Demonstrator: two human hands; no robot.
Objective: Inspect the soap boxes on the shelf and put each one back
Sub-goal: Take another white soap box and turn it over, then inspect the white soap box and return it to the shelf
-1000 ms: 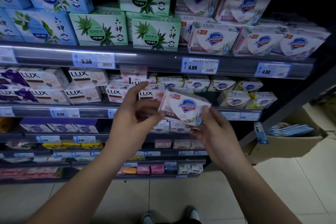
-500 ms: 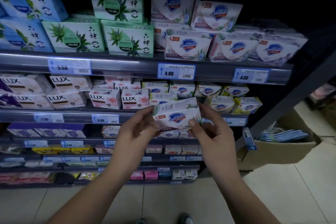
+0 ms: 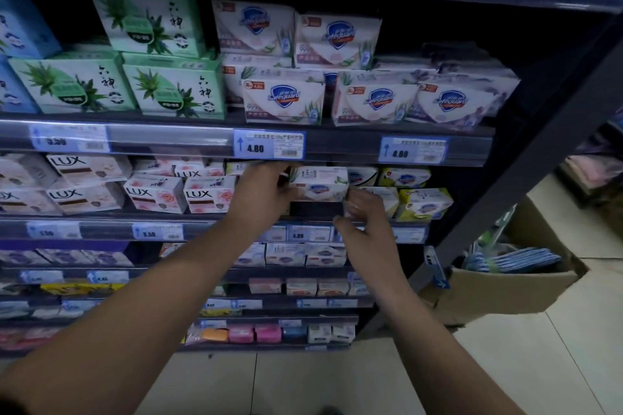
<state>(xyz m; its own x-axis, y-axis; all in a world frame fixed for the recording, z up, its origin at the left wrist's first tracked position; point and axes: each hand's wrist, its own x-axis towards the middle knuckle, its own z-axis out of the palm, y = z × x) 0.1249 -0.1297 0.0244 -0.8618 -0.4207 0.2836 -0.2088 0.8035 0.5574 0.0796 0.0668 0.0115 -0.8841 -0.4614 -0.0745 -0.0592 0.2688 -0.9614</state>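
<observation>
Dim shop aisle, dark metal shelving (image 3: 387, 145) packed tier on tier with soap, pale tiled floor (image 3: 539, 364) below. Up top, green boxes (image 3: 175, 87) sit beside a stack of white Safeguard cartons (image 3: 283, 98), and a blue 4.80 price tag (image 3: 269, 145) hangs on the rail right over the action. Down on the second tier, here's the soap box (image 3: 318, 184), white with a blue shield, level at the mouth of the shelf just under that rail. The left grip (image 3: 266, 189) is clamped round its left end, fingers curled over the top edge, and it hides whatever stands behind it. The right grip (image 3: 365, 222) hovers lower, by the box's bottom right corner, fingers spread and loose, holding nothing; it's blurred, so contact with the box can't be called. It's a tight slot: pink LUX boxes (image 3: 209, 194) crowd in on the left, yellow Safeguard boxes (image 3: 424, 204) just to the right, and a dark gap lies directly beneath the box. Off to the right, past the slanting upright (image 3: 539, 152), a cardboard carton (image 3: 505, 283) of blue packets sits on the floor.
</observation>
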